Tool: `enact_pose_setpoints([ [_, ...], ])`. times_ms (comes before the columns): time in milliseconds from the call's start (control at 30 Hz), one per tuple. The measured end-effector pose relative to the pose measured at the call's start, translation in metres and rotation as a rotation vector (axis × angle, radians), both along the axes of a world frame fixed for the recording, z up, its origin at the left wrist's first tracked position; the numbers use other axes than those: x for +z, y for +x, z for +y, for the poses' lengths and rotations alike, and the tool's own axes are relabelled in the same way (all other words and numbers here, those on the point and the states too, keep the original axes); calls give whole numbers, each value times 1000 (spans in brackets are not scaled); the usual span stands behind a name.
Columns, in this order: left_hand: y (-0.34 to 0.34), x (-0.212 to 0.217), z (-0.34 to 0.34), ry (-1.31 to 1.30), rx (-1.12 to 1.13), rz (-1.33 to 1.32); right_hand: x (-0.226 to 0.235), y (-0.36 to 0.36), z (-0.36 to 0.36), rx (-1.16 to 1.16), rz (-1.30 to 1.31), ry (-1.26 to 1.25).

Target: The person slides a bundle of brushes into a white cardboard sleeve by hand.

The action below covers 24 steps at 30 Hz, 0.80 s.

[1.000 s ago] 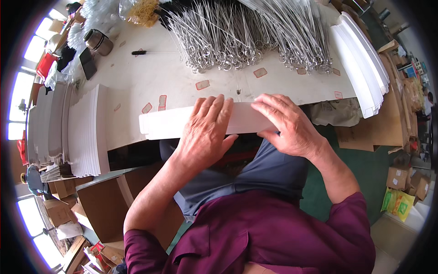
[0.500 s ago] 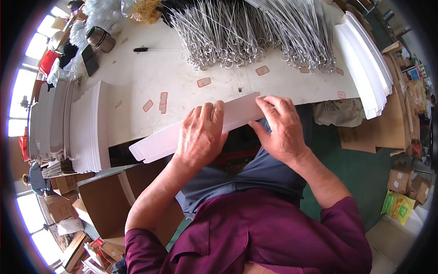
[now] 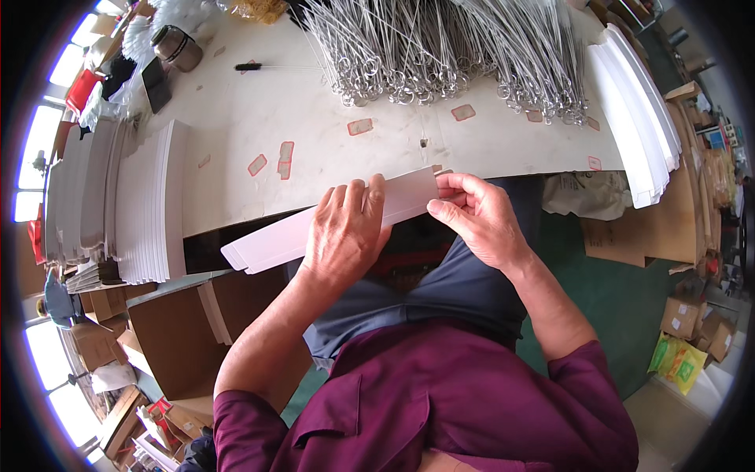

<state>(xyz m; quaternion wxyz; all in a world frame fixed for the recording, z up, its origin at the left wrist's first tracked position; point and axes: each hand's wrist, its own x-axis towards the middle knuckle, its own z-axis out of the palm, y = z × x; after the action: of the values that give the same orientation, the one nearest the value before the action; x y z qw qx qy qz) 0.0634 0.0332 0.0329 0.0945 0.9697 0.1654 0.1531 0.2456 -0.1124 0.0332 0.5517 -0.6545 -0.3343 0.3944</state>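
Note:
A long, narrow white cardboard box (image 3: 271, 242) lies slantwise in front of me, at the table's near edge. My left hand (image 3: 346, 228) is wrapped round its middle, knuckles up and thumb along the lower side. At the box's right end, my right hand (image 3: 480, 216) has thumb and fingers closed at the end flap, where a small tab shows by the fingertips. The other end, with its flaps sticking out, points to the lower left. Part of the box is hidden under my left hand.
Stacks of white flat boxes stand on the left (image 3: 149, 204) and right (image 3: 633, 118) of the table (image 3: 314, 134). A large pile of wire-handled brushes (image 3: 440, 55) lies at the back. One black-tipped brush (image 3: 248, 68) lies apart, near a jar (image 3: 176, 49). An open brown carton (image 3: 177, 338) sits below left.
My right thumb and fingers have drawn closer together at the box's end, the fingers curling in at the flap. My left hand keeps its hold. The whole view has shifted slightly.

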Motion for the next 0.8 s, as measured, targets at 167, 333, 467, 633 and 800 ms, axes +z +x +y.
enact_pose_setpoints([
  [167,-2,-4,2,35,-11,-2,9,3,1,78,177,-74],
  [333,-4,-4,4,38,-17,-6,16,8,2,137,279,-129],
  [467,-6,-5,4,42,-47,8,13,16,2,196,374,-216],
  [633,-8,-5,3,27,-67,-10,10,22,2,234,548,-265],
  [800,-7,2,2,-70,-82,1,2,28,-6,226,756,-186],
])
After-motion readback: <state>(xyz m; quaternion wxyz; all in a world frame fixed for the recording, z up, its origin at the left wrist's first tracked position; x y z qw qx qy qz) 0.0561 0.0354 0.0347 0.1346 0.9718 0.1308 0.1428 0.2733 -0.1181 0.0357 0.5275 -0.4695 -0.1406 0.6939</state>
